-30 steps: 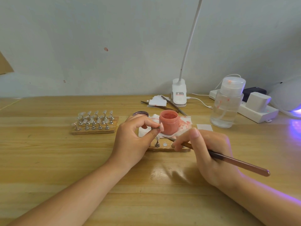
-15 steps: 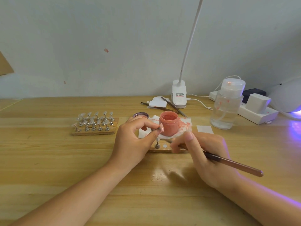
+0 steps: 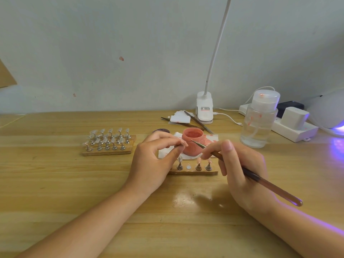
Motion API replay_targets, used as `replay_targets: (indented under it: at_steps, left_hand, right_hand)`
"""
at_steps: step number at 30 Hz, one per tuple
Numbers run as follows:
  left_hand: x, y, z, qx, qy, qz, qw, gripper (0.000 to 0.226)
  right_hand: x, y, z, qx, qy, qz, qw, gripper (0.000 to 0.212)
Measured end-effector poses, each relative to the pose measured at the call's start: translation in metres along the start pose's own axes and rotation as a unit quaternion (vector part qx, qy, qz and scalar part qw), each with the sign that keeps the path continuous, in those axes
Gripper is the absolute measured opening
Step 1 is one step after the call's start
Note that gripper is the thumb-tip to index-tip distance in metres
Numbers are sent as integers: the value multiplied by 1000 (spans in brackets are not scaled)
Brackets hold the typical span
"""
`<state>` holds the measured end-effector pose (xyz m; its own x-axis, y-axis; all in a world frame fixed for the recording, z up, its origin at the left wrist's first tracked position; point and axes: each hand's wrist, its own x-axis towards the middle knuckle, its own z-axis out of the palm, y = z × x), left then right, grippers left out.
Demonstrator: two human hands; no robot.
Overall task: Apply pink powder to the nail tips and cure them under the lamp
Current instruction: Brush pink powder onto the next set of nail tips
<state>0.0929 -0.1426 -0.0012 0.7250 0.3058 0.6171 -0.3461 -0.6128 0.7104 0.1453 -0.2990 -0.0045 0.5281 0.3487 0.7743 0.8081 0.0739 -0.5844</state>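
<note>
My left hand pinching a nail tip beside the pink powder jar, my right hand gripping the brush, tip at the jar's rim

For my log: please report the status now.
Left hand pinches a nail tip. Right hand holds brush, tip at powder jar. Nothing blocks.

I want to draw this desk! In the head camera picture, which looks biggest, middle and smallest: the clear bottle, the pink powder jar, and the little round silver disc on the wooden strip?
1. Clear bottle, biggest, though it stands a bit farther back.
2. Pink powder jar.
3. Silver disc, by far the smallest.
</note>
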Motion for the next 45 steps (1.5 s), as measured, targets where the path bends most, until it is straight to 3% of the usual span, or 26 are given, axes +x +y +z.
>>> replay_targets:
  at_steps: [11, 17, 39, 45]
  left_hand:
    - [1, -4, 2, 49, -3, 51, 998, 13]
    - [0, -7, 3, 81, 11, 60, 995, 13]
    - [-1, -7, 4, 94, 25, 58, 994, 15]
    - [-1, -6, 4, 95, 27, 54, 994, 14]
  right_hand:
    - [1, 2, 2, -87, -34, -22, 995, 37]
    - [0, -1, 1, -49, -40, -11, 998, 53]
    - [-1, 0, 2, -79, -49, -15, 996, 47]
    - [-2, 1, 2, -85, -40, -26, 995, 56]
